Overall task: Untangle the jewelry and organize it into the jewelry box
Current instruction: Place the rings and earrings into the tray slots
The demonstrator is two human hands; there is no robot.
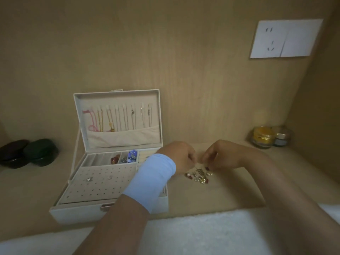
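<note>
Bench [230, 192]: carries all below.
Jewelry box [110, 212]: lid up, trays exposed to receive pieces; left forearm crosses its corner.
Hands: left hand [181, 156], right hand [219, 155], fingertips curled, both pinching one fine piece [197, 165], apparently teasing it free.
Jars [263, 137]: well apart.
Jewelry [199, 176]: tangled heap beneath hands, beside box.

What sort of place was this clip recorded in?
Likely a home dressing nook: a light wood-panelled shelf holding an open cream jewelry box, two small glass jars in the corner, and a white wall socket above.
</note>
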